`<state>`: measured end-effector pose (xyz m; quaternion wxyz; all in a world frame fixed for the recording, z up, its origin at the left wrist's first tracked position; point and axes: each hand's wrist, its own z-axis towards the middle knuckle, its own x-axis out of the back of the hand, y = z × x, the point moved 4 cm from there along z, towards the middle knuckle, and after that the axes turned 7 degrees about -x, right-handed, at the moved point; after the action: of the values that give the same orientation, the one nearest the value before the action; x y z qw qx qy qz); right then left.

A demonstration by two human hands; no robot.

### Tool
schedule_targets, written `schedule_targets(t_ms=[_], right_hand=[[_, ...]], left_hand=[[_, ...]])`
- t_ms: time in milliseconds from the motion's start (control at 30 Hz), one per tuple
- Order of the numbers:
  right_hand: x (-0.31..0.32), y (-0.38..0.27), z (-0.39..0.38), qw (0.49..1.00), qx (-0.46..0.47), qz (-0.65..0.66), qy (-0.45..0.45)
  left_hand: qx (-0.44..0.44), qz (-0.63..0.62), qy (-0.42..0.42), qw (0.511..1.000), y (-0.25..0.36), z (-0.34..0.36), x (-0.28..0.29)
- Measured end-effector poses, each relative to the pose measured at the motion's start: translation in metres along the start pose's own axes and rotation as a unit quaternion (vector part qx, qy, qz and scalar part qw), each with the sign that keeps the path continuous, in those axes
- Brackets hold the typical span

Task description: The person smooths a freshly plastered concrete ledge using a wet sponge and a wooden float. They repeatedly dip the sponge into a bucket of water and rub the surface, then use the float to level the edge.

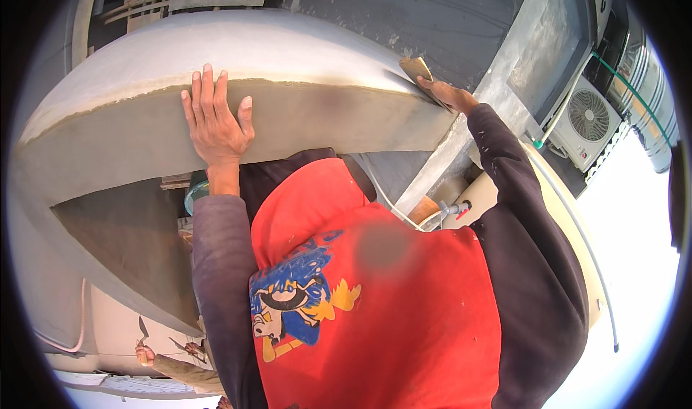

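My left hand point(218, 131) lies flat with its fingers spread over the edge of a plastered ledge point(310, 117), its fingertips on the pale upper side. The ledge's grey face runs across in front of my body, with a rough brownish line along its edge. At the ledge's right end, my right hand point(453, 95) is closed on a flat tan block point(416, 68). The block rests against or just above the pale surface point(288, 45); whether it touches I cannot tell. What else that hand's fingers cover is hidden.
Right of the ledge stand a metal-grey upright point(497, 84), an outdoor fan unit point(591, 117) and a loose pipe point(569, 214). A valve with a red handle point(461, 209) sits below. Another person's hand point(145, 355) holds a small pointed tool at the lower left.
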<state>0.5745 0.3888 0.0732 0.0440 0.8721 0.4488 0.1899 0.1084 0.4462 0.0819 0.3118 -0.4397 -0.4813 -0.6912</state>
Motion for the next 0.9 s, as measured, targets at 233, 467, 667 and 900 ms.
schedule_targets(t_ms=[233, 467, 667, 900], right_hand=[[-0.010, -0.025, 0.004, 0.993, 0.009, 0.020, -0.120], [-0.002, -0.089, -0.053, 0.979, 0.020, 0.054, -0.197], [-0.021, -0.126, -0.067, 0.986, 0.090, -0.015, -0.139], [-0.027, -0.103, -0.050, 0.980, 0.125, 0.030, -0.155]], left_hand=[[-0.001, -0.005, -0.003, 1.000, -0.002, -0.001, -0.001], [0.006, 0.000, -0.001, 1.000, -0.003, 0.000, -0.001], [0.005, -0.001, -0.005, 1.000, 0.002, -0.005, -0.002], [0.006, -0.010, -0.016, 1.000, -0.001, -0.007, -0.002]])
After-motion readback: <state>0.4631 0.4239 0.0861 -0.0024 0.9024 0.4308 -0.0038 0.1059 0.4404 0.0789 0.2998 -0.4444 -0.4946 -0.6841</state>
